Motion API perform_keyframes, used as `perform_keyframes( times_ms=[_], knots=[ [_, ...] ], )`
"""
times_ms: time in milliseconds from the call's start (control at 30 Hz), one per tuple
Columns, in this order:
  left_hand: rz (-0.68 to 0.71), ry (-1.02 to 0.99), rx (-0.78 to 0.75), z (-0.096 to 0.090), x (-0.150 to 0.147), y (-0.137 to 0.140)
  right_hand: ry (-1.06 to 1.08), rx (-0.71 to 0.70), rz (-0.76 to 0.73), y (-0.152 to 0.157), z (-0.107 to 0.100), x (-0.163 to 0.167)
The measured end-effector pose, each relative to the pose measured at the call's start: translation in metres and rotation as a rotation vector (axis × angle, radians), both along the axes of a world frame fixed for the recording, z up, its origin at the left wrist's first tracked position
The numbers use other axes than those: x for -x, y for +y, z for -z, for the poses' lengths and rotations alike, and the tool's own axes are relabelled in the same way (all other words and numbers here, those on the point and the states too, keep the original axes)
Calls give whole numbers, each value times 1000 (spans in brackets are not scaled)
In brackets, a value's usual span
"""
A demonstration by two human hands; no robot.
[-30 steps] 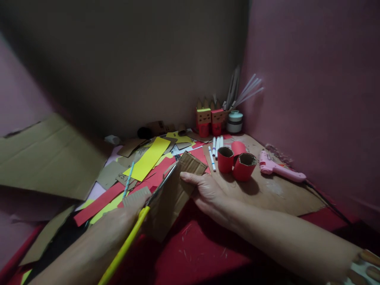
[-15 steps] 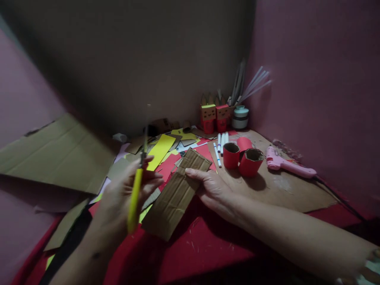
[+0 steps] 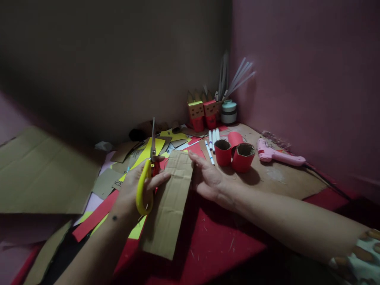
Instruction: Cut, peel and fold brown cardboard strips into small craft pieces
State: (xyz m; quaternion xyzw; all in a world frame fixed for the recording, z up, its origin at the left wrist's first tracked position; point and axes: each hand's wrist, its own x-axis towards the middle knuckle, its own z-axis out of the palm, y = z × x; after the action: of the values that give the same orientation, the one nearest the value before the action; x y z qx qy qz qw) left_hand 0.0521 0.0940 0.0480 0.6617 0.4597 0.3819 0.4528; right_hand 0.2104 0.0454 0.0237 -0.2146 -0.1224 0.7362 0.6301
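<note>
A creased strip of brown cardboard (image 3: 170, 209) hangs upright and slightly tilted between my hands, above the red table cover. My left hand (image 3: 139, 180) is closed on a pair of scissors with yellow handles (image 3: 143, 190), blades pointing up. The left thumb also presses on the cardboard's left side. My right hand (image 3: 210, 178) touches the strip's upper right edge, thumb at the edge and the other fingers partly hidden behind it. Three red cardboard cups (image 3: 243, 158) stand just beyond my right hand.
A pink glue gun (image 3: 279, 154) with a cord lies on a brown board (image 3: 285, 184). Several markers (image 3: 213, 140) lie by the cups. Two face-decorated holders (image 3: 197, 113) and a lidded jar (image 3: 229, 112) stand behind. Paper scraps and a large cardboard sheet (image 3: 47, 174) are on the left.
The cardboard strip has swung more upright, and my left thumb has come onto it. My right hand has shifted to its edge. The view has turned slightly right.
</note>
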Motion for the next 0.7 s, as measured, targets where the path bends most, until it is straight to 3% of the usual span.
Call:
perform_keyframes(
  times_ms=[167,367,533,700],
  knots=[
    [-7,-42,48,10,7,15,-35,9,3,7,6,-7],
    [-34,-48,70,19,12,13,-143,-22,-81,5,12,-5],
    [32,74,28,19,16,10,-225,-85,-53,1,11,-1],
    [39,100,-23,15,13,-2,-162,-76,-87,-4,14,6]
  ],
)
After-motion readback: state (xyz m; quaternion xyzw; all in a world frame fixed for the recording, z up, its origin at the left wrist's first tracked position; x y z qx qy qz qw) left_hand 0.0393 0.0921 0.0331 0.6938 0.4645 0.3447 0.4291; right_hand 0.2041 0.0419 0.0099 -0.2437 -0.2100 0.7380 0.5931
